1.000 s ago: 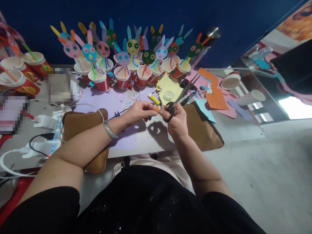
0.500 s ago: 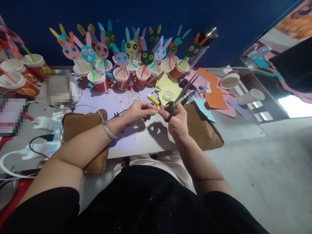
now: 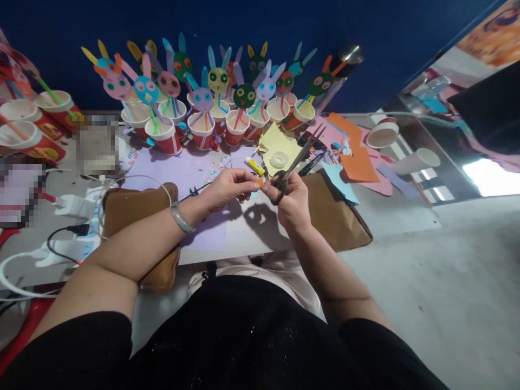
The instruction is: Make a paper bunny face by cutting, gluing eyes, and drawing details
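Note:
Dark scissors (image 3: 301, 153) are in my right hand (image 3: 293, 199), blades pointing up and away to the right. A small orange piece (image 3: 259, 182) shows between the fingertips of both hands. My left hand (image 3: 232, 188) pinches it from the left, thumb against fingers. The tips of my right thumb and finger are at its other side. Just beyond my fingertips lies a yellow glue stick (image 3: 254, 165), beside yellow paper (image 3: 283, 142) with a tape roll (image 3: 279, 159) on it.
Red-and-white cups (image 3: 202, 130) with paper rabbit heads stand along the blue wall. Orange paper (image 3: 357, 157) and other scraps lie at right, near a brown cushion (image 3: 339, 214). Another brown cushion (image 3: 132, 211) and a white power strip (image 3: 67, 252) are at left. Purple paper (image 3: 170, 168) lies centrally.
My right hand and the scissors have shifted very slightly left. The orange piece shows a little more between my fingertips.

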Motion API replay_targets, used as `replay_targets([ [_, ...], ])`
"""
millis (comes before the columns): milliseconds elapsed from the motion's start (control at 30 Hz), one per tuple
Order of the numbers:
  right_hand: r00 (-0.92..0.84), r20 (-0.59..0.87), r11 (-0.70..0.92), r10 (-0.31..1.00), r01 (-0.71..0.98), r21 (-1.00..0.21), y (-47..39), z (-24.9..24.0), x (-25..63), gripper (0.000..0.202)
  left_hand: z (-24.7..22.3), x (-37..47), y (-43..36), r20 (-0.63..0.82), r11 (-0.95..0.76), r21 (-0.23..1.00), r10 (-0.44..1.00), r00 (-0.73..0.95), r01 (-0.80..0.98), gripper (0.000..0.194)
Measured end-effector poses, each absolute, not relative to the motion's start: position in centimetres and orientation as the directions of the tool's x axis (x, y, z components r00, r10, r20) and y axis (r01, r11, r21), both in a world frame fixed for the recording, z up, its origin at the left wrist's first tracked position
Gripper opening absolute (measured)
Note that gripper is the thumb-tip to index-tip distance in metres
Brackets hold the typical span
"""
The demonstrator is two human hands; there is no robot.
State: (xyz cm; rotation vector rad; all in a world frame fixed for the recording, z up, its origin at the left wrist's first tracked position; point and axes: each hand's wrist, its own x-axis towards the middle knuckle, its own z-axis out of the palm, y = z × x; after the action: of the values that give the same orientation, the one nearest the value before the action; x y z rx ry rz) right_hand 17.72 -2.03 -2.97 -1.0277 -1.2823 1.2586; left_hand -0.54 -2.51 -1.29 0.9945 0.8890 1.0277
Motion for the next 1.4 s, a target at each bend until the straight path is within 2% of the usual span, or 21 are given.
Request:
replay_targets([
  [667, -0.096, 0.062, 0.052, 0.993, -0.107, -0.993, -2.4, -3.8, 17.3, 0.059, -0.7, -0.4, -2.6, -0.214, 0.273, 0.933, 0.945, 0.249, -0.233, 0.020],
  [967, -0.099, 0.068, 0.057, 0.993, -0.110, -0.992, -2.4, -3.9, 17.4, 0.058, -0.9, -0.4, -2.6, -0.209, 0.276, 0.932, 0.939, 0.273, -0.236, 0.025],
  [1233, -0.111, 0.060, 0.048, 0.992, -0.113, -0.992, -2.6, -3.7, 17.2, 0.059, -0.6, -0.3, -2.7, -0.231, 0.301, 0.918, 0.935, 0.271, -0.257, 0.017],
  [1400, -0.261, 0.019, 0.011, 0.965, -0.033, -0.999, -2.7, -2.3, 18.5, 0.059, -0.4, -0.4, -2.7, -0.243, 0.316, 0.906, 0.933, 0.264, -0.280, 0.013],
])
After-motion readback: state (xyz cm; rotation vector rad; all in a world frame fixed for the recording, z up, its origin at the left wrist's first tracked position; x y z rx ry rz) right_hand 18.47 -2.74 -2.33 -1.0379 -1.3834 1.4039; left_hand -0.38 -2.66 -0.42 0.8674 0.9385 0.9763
